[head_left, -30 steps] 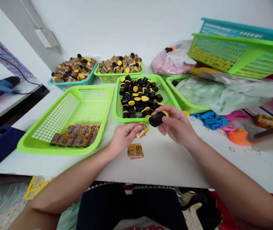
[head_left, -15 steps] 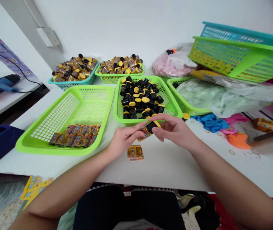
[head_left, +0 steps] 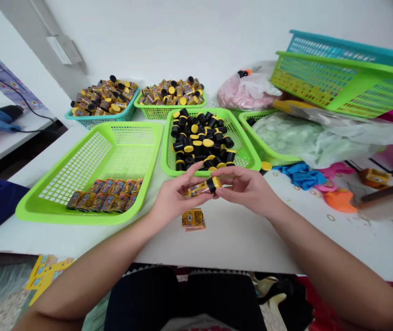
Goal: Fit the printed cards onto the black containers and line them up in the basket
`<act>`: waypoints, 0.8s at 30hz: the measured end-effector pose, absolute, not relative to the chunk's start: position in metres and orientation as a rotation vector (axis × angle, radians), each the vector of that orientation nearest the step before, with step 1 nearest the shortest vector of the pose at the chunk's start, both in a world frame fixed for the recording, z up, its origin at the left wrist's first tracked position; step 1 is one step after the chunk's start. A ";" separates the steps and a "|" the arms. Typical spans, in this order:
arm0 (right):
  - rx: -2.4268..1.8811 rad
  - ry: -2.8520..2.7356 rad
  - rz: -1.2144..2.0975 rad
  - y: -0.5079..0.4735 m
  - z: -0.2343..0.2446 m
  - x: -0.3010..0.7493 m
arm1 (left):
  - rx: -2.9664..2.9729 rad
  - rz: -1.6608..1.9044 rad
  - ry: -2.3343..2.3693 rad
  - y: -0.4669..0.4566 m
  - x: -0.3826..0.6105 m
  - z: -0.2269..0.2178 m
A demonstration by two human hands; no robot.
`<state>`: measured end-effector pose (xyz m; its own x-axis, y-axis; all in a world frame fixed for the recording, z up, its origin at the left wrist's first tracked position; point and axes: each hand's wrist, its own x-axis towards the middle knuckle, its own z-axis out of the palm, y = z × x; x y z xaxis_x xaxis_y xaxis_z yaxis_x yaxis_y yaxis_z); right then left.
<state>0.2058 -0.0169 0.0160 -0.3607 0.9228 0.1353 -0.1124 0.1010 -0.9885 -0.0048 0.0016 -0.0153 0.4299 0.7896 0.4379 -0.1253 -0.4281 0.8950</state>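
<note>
My left hand (head_left: 176,191) is closed round a printed orange plastic sleeve (head_left: 196,189), thumb on one side and fingers on the other. A small black canister with a yellow cap (head_left: 214,184) sits partly inside the sleeve's right end. My right hand (head_left: 245,186) pinches the canister by its yellow cap. Just below the hands, a few flat printed sleeves (head_left: 193,219) lie on the white table (head_left: 224,243). Behind the hands stands a green basket (head_left: 251,161) of bare black canisters with yellow caps.
To the left, a green basket (head_left: 31,211) holds rows of sleeved canisters (head_left: 108,195). A blue basket (head_left: 103,120) and another green basket (head_left: 162,111) at the back are heaped with more. Plastic bags (head_left: 286,138), tilted baskets (head_left: 341,87) and balloons (head_left: 300,175) crowd the right side.
The canister and sleeve have turned to lie nearly level, and the canister's black body is now mostly covered by the sleeve. My right fingers have shifted to the cap end.
</note>
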 end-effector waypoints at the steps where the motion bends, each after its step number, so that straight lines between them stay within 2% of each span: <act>1: -0.862 -1.447 1.430 -0.017 0.015 0.205 | 1.722 1.166 0.591 0.001 -0.005 -0.015; 7: -0.812 -1.429 1.414 -0.018 0.017 0.202 | 1.738 1.123 0.658 -0.006 -0.007 -0.012; 14: -0.929 -1.537 1.045 -0.021 0.023 0.195 | 1.383 1.056 0.653 -0.007 -0.004 -0.004; 18: -0.765 -1.763 0.915 -0.019 0.014 0.199 | 1.223 0.968 0.589 -0.005 -0.005 -0.006; 22: -0.491 -2.004 1.002 -0.025 0.008 0.197 | 1.083 0.917 0.462 -0.005 -0.005 -0.008; 24: -0.492 -2.082 0.837 -0.029 0.007 0.193 | 1.037 0.946 0.460 -0.005 -0.004 -0.008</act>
